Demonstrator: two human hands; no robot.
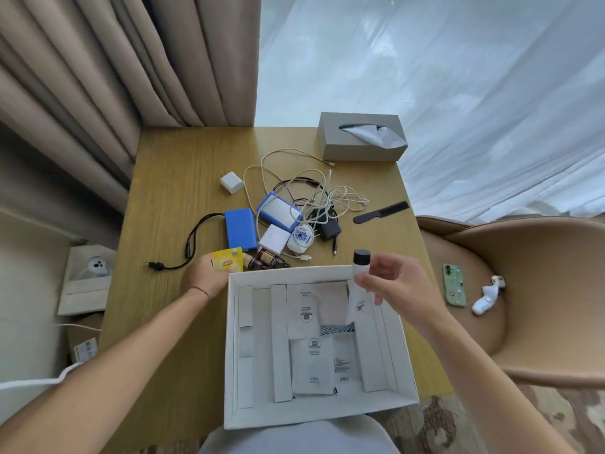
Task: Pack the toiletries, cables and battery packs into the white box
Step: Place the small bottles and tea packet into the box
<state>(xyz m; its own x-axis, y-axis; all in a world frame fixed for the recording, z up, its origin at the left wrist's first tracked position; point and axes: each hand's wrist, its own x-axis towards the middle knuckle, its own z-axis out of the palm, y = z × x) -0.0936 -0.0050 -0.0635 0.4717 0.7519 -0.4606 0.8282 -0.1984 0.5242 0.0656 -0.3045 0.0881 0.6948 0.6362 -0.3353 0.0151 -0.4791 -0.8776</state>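
The open white box [406,365] sits at the table's near edge with several white sachets and slim packets inside. My right hand [396,286] pinches a white tube with a black cap [358,290], holding it upright above the box's far right corner. My left hand [204,273] holds a yellow tea packet [228,261] just beyond the box's far left corner. Behind the box lie small brown bottles [266,260], a blue battery pack [240,228] with a black lead, a second blue-edged pack [279,211], white chargers [274,239] and tangled cables [314,194].
A grey tissue box [360,137] stands at the table's far right corner. A black comb [381,212] lies right of the cables. A phone [454,285] and a small white device [487,296] rest on the tan chair at the right. Curtains hang behind the table.
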